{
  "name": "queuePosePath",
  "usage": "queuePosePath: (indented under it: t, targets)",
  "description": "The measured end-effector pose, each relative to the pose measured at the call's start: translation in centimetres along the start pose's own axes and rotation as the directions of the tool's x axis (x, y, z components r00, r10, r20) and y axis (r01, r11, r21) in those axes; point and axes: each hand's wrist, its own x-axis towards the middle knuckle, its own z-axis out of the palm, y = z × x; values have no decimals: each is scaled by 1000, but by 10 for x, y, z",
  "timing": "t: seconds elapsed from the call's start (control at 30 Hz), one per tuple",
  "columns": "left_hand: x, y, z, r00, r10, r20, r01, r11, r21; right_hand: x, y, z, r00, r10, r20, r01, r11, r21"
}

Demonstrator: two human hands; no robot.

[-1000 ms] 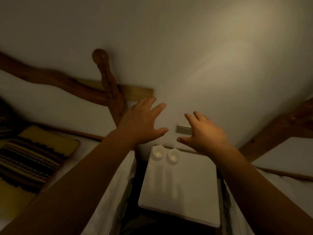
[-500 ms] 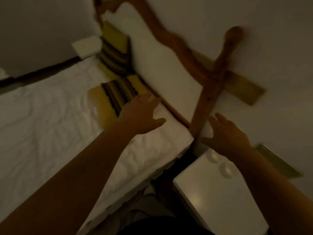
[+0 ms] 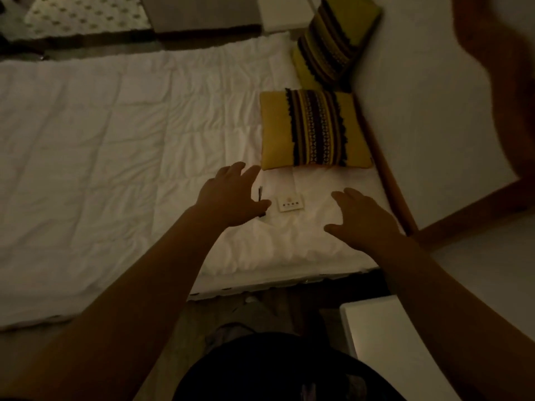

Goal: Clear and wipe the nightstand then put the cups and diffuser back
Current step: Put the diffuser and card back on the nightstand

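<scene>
Near field, at 5 o'clock: one corner of the white worktop (image 3: 385,337), the nightstand, shows bare at the frame edge; the cups and the diffuser do not appear anywhere in view, so their present place cannot be told.

Middle field: two hands reach over the bed (image 3: 101,157). The left hand (image 3: 231,198) hovers at 12 o'clock from the viewer's body, fingers spread wide and holding nothing. The right hand (image 3: 359,218), at 1 o'clock, is likewise spread and empty. Between them lies one small white card or tag (image 3: 290,203) on the sheet; just beside the left thumb is one thin dark item (image 3: 260,192), too small to identify.

Far field: two striped yellow cushions, the nearer cushion (image 3: 314,130) flat at 12 o'clock, the farther cushion (image 3: 333,41) propped behind it at 1 o'clock. One white block (image 3: 282,11) sits beyond the bed. A blurred shape fills the frame at 2 o'clock; it cannot be identified.

Risks, as judged: the room is dim, so small objects may be missed or knocked aside by a reaching hand. The soft, rumpled sheet gives poor footing; any upright cup or diffuser set there could tip. The worktop lies off to the side, so a blind return could clip its edge.
</scene>
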Motion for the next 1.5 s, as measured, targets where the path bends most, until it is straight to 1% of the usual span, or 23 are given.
queuePosePath:
  t: [0.07,0.23,0.33,0.43,0.57,0.63,0.77,0.83,0.9,0.97,1.1,1.2,1.27,1.37,1.43,1.5]
  targets:
    - [5,-19,12,1000,-3,21,4,1000,-14,18,-16,5,999,-12,49,13,1000,-6]
    - [41,-53,44,990,-27,140,33,998,-45,67,-37,17,998,-28,56,31,998,-47]
    - [66,-65,75,985,-41,168,61,991,-117,104,-39,36,997,-32,70,34,999,-35]
    - [97,-78,118,963,-83,257,129,978,-167,148,-33,66,993,-28,114,32,999,-26]
    - [141,-97,190,944,-198,265,236,964,-120,219,-17,118,987,-44,156,48,998,-26]
    - [156,-107,231,915,-290,282,335,933,-129,254,-6,149,982,-57,181,62,998,-25]
    - [173,-123,303,851,-371,372,459,870,-183,309,11,197,976,-101,191,108,994,-27]
    - [176,-124,332,849,-329,413,453,855,-251,329,16,218,976,-122,181,130,991,-34]
    - [180,-122,358,874,-274,401,418,844,-336,347,22,239,971,-148,187,158,987,-38]
    - [185,-118,376,906,-262,334,391,820,-419,360,27,253,965,-170,201,181,983,-40]
    - [198,-110,393,959,-258,121,282,810,-514,380,36,270,963,-201,180,218,972,-83]
    - [205,-104,390,983,-182,7,151,797,-585,387,37,273,956,-214,199,228,972,-50]
    - [211,-101,385,995,-104,5,85,780,-621,388,35,274,954,-231,190,247,967,-64]
    - [220,-101,380,997,-64,51,82,736,-672,387,34,275,952,-232,198,252,964,-86]
    - [219,-101,377,991,-95,89,130,703,-699,385,35,275,945,-249,212,269,961,-72]
    - [215,-101,375,982,-146,120,186,633,-752,382,37,273,943,-275,188,286,957,-36]
